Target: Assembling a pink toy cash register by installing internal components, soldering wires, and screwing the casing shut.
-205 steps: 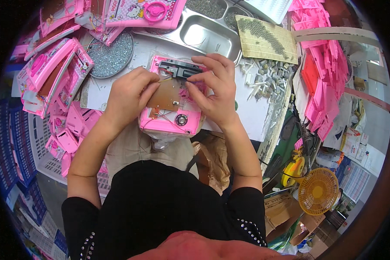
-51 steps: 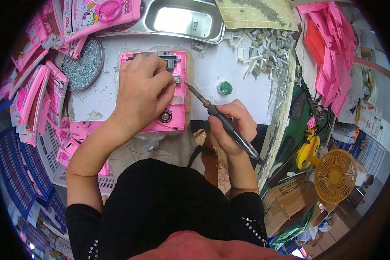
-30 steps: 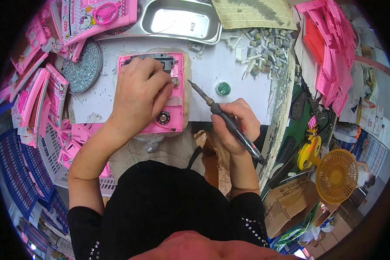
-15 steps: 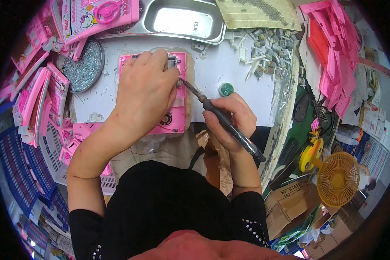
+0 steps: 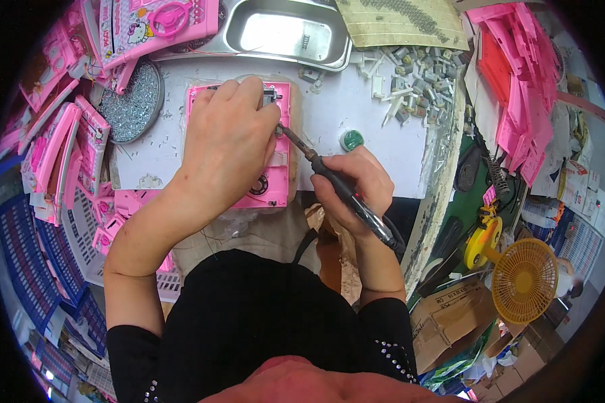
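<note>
A pink plastic toy housing (image 5: 281, 176) lies open on the work table, with a small grey part at its top right and a black round part low inside. My left hand (image 5: 230, 138) is bent over the housing and covers most of it. Its fingers are closed at the top right; whatever they pinch is hidden beneath them. In my right hand (image 5: 357, 181) is a black-handled soldering iron (image 5: 343, 191). The metal tip points up and left, reaching the housing beside my left fingertips. Just above my right hand stands a small round pot of green stuff (image 5: 351, 140).
A dish of small screws (image 5: 133, 104) stands left, near stacked pink toy shells (image 5: 54, 151). At the back are a metal tray (image 5: 289, 30) and a heap of small motors (image 5: 417, 87). More pink parts (image 5: 514, 87) and a yellow fan (image 5: 523, 279) are on the right.
My right hand and the soldering iron have shifted slightly left, and the handle's rear end has tipped a little. The tip stays near my left fingers, and my left hand has barely moved.
</note>
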{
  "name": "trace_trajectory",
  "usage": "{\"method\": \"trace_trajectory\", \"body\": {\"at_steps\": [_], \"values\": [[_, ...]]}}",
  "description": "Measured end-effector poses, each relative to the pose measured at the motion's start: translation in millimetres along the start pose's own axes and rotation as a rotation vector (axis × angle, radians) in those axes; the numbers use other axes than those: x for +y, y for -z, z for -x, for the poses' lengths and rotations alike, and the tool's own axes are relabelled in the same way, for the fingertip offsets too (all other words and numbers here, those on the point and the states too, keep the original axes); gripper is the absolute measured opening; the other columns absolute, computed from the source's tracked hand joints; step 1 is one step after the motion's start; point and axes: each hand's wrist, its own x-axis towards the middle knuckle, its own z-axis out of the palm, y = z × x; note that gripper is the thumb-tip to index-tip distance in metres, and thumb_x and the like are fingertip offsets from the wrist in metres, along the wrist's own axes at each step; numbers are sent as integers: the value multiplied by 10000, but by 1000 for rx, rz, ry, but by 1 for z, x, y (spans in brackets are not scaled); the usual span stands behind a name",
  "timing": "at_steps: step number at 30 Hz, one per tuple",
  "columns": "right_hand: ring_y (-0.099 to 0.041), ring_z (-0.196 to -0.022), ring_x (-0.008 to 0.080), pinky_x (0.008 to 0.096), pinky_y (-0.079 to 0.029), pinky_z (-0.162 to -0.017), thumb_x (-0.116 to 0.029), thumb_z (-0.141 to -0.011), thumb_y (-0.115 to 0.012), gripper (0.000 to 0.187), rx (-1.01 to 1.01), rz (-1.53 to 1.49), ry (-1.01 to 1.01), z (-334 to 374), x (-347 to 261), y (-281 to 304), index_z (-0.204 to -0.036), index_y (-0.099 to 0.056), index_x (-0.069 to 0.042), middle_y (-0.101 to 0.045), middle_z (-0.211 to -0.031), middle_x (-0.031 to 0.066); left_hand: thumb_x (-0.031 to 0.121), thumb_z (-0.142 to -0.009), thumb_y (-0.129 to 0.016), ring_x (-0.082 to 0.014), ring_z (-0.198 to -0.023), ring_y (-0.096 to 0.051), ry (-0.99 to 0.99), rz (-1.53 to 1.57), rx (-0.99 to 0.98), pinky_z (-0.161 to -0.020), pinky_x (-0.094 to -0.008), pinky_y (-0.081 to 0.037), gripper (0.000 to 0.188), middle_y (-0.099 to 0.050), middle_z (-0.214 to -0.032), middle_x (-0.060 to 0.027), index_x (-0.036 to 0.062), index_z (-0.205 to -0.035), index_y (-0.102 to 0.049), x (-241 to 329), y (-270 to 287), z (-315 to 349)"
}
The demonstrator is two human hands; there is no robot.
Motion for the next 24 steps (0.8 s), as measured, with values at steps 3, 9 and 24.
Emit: {"method": "trace_trajectory", "body": {"at_steps": [3,9,24], "values": [[-551,-617,190,300,-413,-555,-19,-755,-822,278,-17,46,95,1,4,1,-989,-676,12,-641,-742,88,112,-785,-722,-298,-882,-565,-12,33,17,-778,-441,-427,104,-535,-893,-103,51,-821,-646,0,0,0],[-578,-637,211,302,-428,-566,-8,-755,-825,283,28,29,82,1,3,9,-990,-671,29,-652,-754,112,123,-762,-692,-281,-915,-590,-6,7,-1,-797,-436,-447,74,-560,-911,-98,70,-814,-696,0,2,1],[-576,-613,218,315,-442,-556,-28,-727,-864,329,93,71,32,6,0,21,-1006,-690,-15,-658,-740,81,109,-744,-690,-277,-907,-588,-24,-6,8,-793,-436,-445,66,-561,-909,-99,68,-795,-689,1,1,0]]}}
